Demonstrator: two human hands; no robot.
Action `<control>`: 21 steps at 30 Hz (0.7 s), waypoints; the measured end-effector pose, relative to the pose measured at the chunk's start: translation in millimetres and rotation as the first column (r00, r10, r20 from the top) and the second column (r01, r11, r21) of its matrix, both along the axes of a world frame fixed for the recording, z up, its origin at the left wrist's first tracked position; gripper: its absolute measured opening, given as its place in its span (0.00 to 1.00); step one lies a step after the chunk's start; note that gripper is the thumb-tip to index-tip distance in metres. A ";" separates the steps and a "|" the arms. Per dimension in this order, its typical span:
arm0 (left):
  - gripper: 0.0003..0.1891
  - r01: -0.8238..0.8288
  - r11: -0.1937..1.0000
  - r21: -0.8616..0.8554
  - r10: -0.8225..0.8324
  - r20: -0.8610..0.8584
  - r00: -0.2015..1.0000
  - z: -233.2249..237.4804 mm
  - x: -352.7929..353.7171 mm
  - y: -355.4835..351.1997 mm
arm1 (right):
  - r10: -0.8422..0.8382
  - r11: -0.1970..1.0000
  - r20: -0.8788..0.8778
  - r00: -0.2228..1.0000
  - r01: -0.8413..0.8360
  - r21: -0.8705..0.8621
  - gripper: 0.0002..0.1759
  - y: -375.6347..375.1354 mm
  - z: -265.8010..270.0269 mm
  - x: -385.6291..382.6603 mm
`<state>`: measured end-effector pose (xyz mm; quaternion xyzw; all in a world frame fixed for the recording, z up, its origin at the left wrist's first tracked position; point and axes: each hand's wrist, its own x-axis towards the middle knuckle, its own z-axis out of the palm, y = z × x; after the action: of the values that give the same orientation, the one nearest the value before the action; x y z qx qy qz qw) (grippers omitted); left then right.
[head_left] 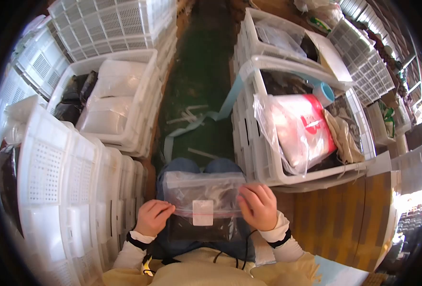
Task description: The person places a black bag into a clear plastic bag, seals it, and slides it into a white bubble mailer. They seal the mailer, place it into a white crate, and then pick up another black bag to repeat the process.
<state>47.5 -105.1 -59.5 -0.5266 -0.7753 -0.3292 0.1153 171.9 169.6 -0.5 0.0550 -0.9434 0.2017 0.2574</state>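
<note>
A clear zip-lock bag (187, 191) lies across my lap, with dark contents in its lower part that I cannot make out. A small square white label (203, 213) sits at its middle, over the reddish zip line. My left hand (153, 218) pinches the bag's left edge near the zip. On the opposite edge, my right hand (259, 206) has its thumb and fingers closed on the bag at about the same height. Blue trousers (181, 166) show beyond and beneath it.
Stacked white crates (60, 159) rise close on my left. Another left crate holds white packets (107, 114) and dark bags. At right, a crate carries a red-and-white plastic bag (301, 128) and a light-blue tape roll (323, 93). Pale strips (188, 114) lie on the green floor (192, 62).
</note>
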 end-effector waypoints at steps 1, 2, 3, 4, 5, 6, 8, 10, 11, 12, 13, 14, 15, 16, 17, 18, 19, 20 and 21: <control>0.11 0.002 1.000 -0.002 -0.002 0.003 1.000 1.5 0.2 -0.5 | -0.032 0.999 -0.028 0.999 0.032 0.000 0.17 -6.7 4.2 -16.1; 0.11 -0.005 1.000 -0.019 0.005 0.001 1.000 2.8 0.3 -1.8 | -0.016 1.000 0.062 0.998 0.015 0.011 0.22 -10.0 -0.1 -25.3; 0.12 -0.005 0.999 -0.035 0.005 0.003 1.000 3.7 1.4 -2.3 | 0.005 1.000 0.114 0.993 -0.005 -0.001 0.24 -17.5 -4.2 -32.6; 0.11 0.003 0.998 -0.057 -0.004 -0.005 1.000 4.7 1.5 -4.4 | 0.011 1.000 0.166 0.986 -0.009 -0.008 0.26 -26.8 -8.7 -37.4; 0.09 0.009 0.999 -0.040 -0.008 0.014 1.000 8.2 1.7 -2.0 | -0.015 1.000 0.219 0.976 0.016 -0.003 0.28 -32.5 -13.1 -38.2; 0.12 0.009 0.997 -0.076 -0.009 0.008 1.000 16.1 -1.0 -1.3 | -0.041 0.998 0.218 0.975 0.030 0.052 0.29 -37.6 -21.2 -35.7; 0.20 -0.049 0.999 -0.010 0.049 -0.033 0.998 35.8 -4.3 4.4 | -0.086 0.994 0.200 0.976 0.069 0.091 0.32 -44.9 -32.1 -30.7; 0.14 -0.139 0.990 0.036 0.135 0.107 0.985 46.9 -5.6 27.0 | -0.096 0.995 0.171 0.981 0.088 0.056 0.33 -48.7 -36.9 -28.6; 0.12 -0.195 0.981 -0.002 0.193 0.160 0.968 57.8 -1.9 47.5 | -0.103 0.994 0.153 0.983 0.098 0.039 0.33 -51.8 -37.4 -27.8; 0.12 -0.142 0.988 -0.054 0.148 0.132 0.980 62.2 0.7 68.3 | -0.115 0.993 0.134 0.984 0.113 0.018 0.32 -53.9 -39.1 -25.9; 0.15 -0.087 0.990 -0.108 0.098 0.103 0.990 62.0 2.6 87.7 | -0.089 0.995 0.111 0.990 0.092 -0.023 0.32 -53.7 -45.9 -23.7; 0.23 -0.032 0.979 -0.202 0.081 0.237 0.968 41.5 3.0 94.5 | -0.067 0.995 0.086 0.994 0.073 -0.065 0.32 -50.5 -55.3 -20.8; 0.24 -0.030 0.966 -0.257 0.082 0.193 0.978 36.2 5.7 98.4 | -0.048 0.992 0.058 0.997 0.054 -0.110 0.32 -45.9 -61.2 -14.6; 0.25 -0.033 0.948 -0.316 0.082 0.145 0.986 33.5 7.6 101.0 | -0.035 0.987 0.103 0.994 0.051 -0.150 0.29 -42.8 -56.0 -5.1; 0.27 -0.044 0.926 -0.374 0.086 0.096 0.992 29.6 8.3 101.3 | -0.013 0.977 0.104 0.994 0.035 -0.210 0.28 -39.8 -57.0 4.4; 0.28 -0.051 0.922 -0.383 0.113 0.141 0.984 23.6 8.6 101.0 | 0.020 0.964 0.106 0.994 0.009 -0.266 0.26 -35.5 -59.0 14.8; 0.28 -0.062 0.906 -0.420 0.124 0.122 0.985 24.6 13.0 102.8 | 0.064 0.948 0.108 0.992 -0.027 -0.318 0.24 -29.0 -59.2 26.9; 0.27 -0.079 0.888 -0.453 0.139 0.099 0.985 29.0 15.0 102.5 | 0.050 0.929 0.019 0.999 -0.040 -0.367 0.20 -15.1 -57.6 39.8; 0.27 -0.104 0.870 -0.482 0.159 0.074 0.984 32.0 16.4 102.7 | -0.190 0.836 0.083 0.978 0.206 -0.509 0.15 -6.0 -46.0 59.4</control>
<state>63.9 -2.4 -27.4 -0.4653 -0.8717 -0.1486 -0.0389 231.3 163.6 -46.5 -0.1167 -0.8593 0.4195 0.2684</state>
